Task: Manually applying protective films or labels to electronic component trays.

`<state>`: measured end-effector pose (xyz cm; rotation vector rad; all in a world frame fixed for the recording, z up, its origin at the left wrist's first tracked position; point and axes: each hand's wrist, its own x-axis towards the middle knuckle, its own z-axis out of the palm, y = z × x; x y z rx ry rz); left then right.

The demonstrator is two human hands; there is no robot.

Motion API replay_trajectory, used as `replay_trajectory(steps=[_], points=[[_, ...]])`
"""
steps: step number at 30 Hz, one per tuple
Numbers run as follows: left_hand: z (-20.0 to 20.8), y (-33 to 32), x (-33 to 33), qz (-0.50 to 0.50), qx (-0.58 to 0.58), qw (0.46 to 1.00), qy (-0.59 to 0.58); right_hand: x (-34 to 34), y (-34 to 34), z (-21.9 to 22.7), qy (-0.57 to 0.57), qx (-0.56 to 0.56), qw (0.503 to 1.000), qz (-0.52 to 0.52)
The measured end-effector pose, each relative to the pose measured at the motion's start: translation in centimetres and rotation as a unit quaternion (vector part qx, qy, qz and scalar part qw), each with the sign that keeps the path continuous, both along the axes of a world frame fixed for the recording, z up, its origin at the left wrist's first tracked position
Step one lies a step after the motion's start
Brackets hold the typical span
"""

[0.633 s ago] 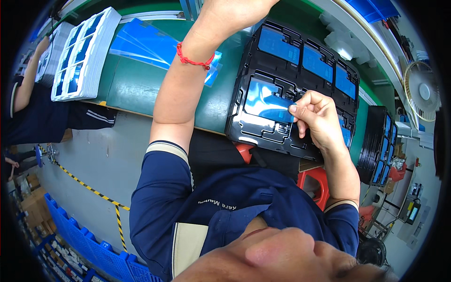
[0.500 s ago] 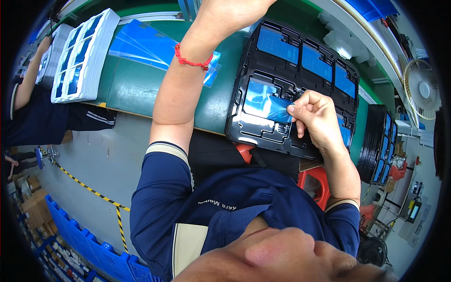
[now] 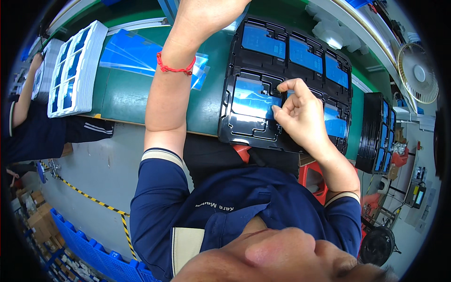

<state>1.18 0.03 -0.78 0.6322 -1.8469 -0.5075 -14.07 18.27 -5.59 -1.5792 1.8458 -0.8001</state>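
My right hand (image 3: 300,110) hovers over the near side of a black moulded tray (image 3: 249,128). Its thumb and forefinger are apart with nothing between them, and the other fingers curl. A shiny blue film-covered panel (image 3: 253,99) lies in the compartment just left of the thumb, its right end close to the thumb tip. Several similar blue panels (image 3: 305,60) fill the other compartments. My left hand (image 3: 206,19) reaches across to the far side, left of the tray, with a red cord bracelet (image 3: 176,69) near the wrist. The upper picture edge cuts off its fingers.
Loose blue and clear film sheets (image 3: 129,51) lie on the green table (image 3: 127,96). A stack of white trays (image 3: 91,61) stands at the left beside a co-worker's arm (image 3: 24,98). Stacked black trays (image 3: 371,134) and a fan (image 3: 418,73) are at the right.
My right hand has let go of the panel's film corner; its thumb and forefinger have parted. The film's lifted end now lies flatter. The whole view has shifted slightly.
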Motion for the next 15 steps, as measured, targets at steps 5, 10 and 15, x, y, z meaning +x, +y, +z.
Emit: replay_trajectory(steps=[5,10,15], points=[[0.3,0.0,0.6,0.013,0.006,1.0,-0.008,-0.1,0.9,1.1,0.063,-0.055,0.996,-0.018],[0.0,0.0,-0.3,0.003,0.0,1.0,-0.013,-9.1,3.4,1.2,0.052,-0.217,0.947,-0.23],[-2.5,-0.9,-1.6,0.043,-0.057,0.994,-0.083,-17.1,6.6,-2.0,0.097,-0.055,0.946,-0.306]])
